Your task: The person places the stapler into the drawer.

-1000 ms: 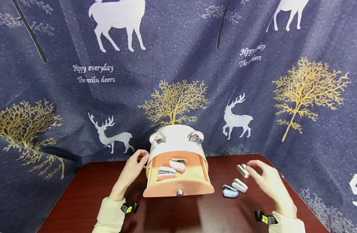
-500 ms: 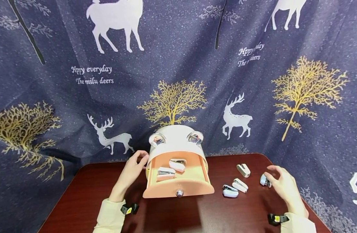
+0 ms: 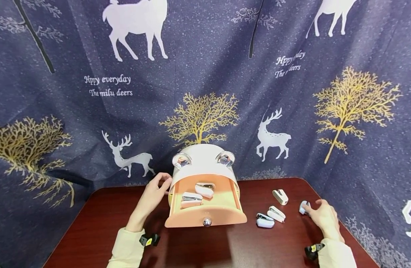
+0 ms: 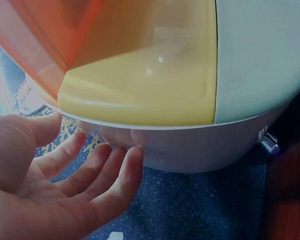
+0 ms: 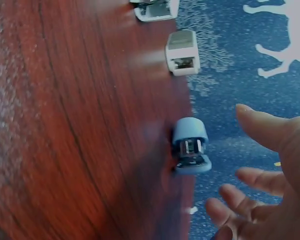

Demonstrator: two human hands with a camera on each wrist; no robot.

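A white box [image 3: 203, 160] with two round shiny eyes stands mid-table, its orange drawer [image 3: 187, 220] pulled out. Inside lie two mini staplers, a white-and-pink stapler [image 3: 191, 203] and a white stapler [image 3: 204, 191]. My left hand [image 3: 152, 195] rests its fingertips against the box's side, fingers relaxed, as the left wrist view shows. At the right, my right hand [image 3: 326, 219] is beside a light blue stapler [image 3: 304, 207]. The right wrist view shows thumb and fingers spread, apart from that blue stapler [image 5: 191, 145].
On the table [image 3: 252, 249], right of the drawer, lie a cream stapler [image 3: 280, 197], another white stapler [image 3: 276, 214] and a periwinkle stapler [image 3: 265, 222]. A dark blue deer-print cloth [image 3: 205, 74] hangs behind. Yellow and mint-green box sections [image 4: 260, 65] show in the left wrist view.
My right hand has moved right from the cream stapler to the light blue one, which now shows beside the fingers. The left hand and the drawer stay in place.
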